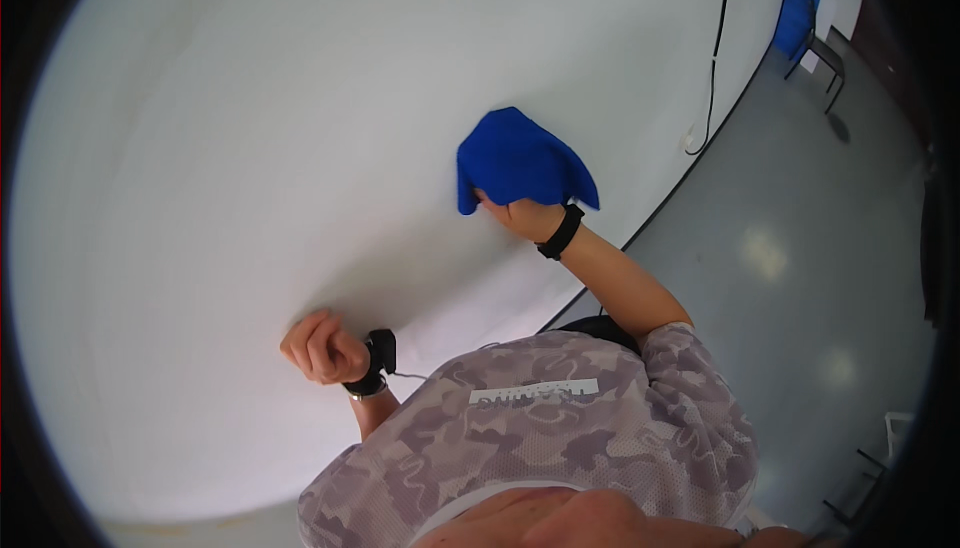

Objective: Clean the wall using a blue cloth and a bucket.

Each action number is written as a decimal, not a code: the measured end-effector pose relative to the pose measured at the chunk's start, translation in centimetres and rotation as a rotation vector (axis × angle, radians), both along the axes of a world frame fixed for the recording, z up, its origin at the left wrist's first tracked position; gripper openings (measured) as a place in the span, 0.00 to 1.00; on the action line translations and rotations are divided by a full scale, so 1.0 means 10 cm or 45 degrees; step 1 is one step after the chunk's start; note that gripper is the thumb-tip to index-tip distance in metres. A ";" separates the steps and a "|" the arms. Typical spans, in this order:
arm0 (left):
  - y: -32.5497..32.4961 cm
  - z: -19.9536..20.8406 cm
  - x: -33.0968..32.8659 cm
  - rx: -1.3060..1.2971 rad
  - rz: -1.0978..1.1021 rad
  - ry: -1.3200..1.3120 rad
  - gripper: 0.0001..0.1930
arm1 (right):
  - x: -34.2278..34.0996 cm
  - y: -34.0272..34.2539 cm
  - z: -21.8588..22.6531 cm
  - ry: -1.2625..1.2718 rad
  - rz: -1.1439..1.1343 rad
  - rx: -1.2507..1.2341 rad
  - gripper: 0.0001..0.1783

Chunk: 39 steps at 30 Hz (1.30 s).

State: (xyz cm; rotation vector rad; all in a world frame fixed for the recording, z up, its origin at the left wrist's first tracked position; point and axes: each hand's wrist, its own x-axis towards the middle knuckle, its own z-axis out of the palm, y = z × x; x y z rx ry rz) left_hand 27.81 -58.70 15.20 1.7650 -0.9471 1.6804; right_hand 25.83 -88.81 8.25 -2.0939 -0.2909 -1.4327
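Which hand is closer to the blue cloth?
Right. The right hand touches the blue cloth, which covers most of its fingers. The left hand is curled and apart from it, lower and farther left in the picture.

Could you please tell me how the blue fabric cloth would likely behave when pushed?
The blue fabric cloth would probably flop and fold, since it drapes over the bare right hand with loose, bent edges. It is likely light, as it looks thin. Its matte surface suggests it may not be very slippery.
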 end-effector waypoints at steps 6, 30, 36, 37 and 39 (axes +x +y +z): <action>0.00 0.05 -0.02 0.004 0.053 -0.036 0.11 | 0.05 -0.05 -0.06 0.085 0.005 0.048 0.19; -0.01 0.03 0.02 0.004 0.096 -0.058 0.11 | -0.18 0.32 0.47 0.015 -0.080 -0.004 0.14; 0.01 0.02 0.03 0.012 0.094 -0.073 0.11 | -0.08 -0.41 0.65 0.042 -0.171 -0.081 0.19; 0.02 0.02 0.02 0.003 0.105 -0.068 0.11 | -0.13 -0.49 0.88 0.084 -0.208 0.106 0.18; -0.01 0.06 -0.02 0.024 0.116 -0.049 0.11 | -0.15 -0.76 1.16 0.492 -0.322 0.570 0.18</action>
